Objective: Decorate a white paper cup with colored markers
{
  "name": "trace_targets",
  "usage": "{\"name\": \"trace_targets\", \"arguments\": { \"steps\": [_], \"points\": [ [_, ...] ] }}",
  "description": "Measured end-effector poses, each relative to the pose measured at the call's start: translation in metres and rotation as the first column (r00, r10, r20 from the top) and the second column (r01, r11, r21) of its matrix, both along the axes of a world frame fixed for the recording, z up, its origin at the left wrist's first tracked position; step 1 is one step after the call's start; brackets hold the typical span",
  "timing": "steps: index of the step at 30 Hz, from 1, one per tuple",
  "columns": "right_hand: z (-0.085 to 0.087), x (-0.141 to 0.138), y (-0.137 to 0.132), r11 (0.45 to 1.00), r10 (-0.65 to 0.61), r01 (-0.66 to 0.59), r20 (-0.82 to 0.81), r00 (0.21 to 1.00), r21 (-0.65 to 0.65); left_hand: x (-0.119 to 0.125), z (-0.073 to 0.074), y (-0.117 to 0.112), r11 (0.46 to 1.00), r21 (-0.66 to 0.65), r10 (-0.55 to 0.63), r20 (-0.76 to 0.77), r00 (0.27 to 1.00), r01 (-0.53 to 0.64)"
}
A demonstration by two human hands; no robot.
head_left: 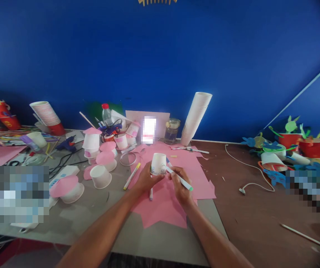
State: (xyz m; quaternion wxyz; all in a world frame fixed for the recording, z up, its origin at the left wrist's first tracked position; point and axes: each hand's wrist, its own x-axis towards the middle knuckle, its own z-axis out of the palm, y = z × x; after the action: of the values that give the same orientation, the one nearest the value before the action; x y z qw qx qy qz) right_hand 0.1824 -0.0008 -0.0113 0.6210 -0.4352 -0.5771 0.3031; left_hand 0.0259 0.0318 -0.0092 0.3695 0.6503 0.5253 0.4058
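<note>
My left hand (146, 179) is closed around a small white paper cup (158, 162), held upside down above pink paper sheets (165, 203). Blue markings show near the cup's lower edge. My right hand (180, 184) pinches a white marker pen (180, 178) with a green end, its tip touching the cup's lower side. Another marker (132, 175) with a yellow cap lies on the grey table (98, 212) left of my left hand.
Upturned cups with pink paper discs (73, 188) stand at the left. A tall tilted stack of white cups (195, 117), a glass jar (172, 131) and a bottle (106, 114) line the blue wall. A white cable (249, 175) crosses the brown surface; red cup crafts (312, 147) stand right.
</note>
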Motion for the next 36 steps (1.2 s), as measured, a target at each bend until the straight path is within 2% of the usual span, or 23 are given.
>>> {"name": "trace_targets", "arguments": {
  "steps": [4, 36],
  "points": [
    [-0.0004, 0.0006, 0.0009, 1.000, -0.021, 0.021, 0.014, 1.000, 0.007, -0.0003, -0.0013, -0.0001, 0.999, 0.007, 0.034, -0.017, 0.999, -0.034],
    [0.0021, 0.0000, -0.0037, 1.000, -0.020, 0.021, 0.045, 0.999, -0.022, -0.0006, 0.0007, -0.0018, 1.000, -0.003, 0.018, 0.011, 1.000, -0.018]
  ]
}}
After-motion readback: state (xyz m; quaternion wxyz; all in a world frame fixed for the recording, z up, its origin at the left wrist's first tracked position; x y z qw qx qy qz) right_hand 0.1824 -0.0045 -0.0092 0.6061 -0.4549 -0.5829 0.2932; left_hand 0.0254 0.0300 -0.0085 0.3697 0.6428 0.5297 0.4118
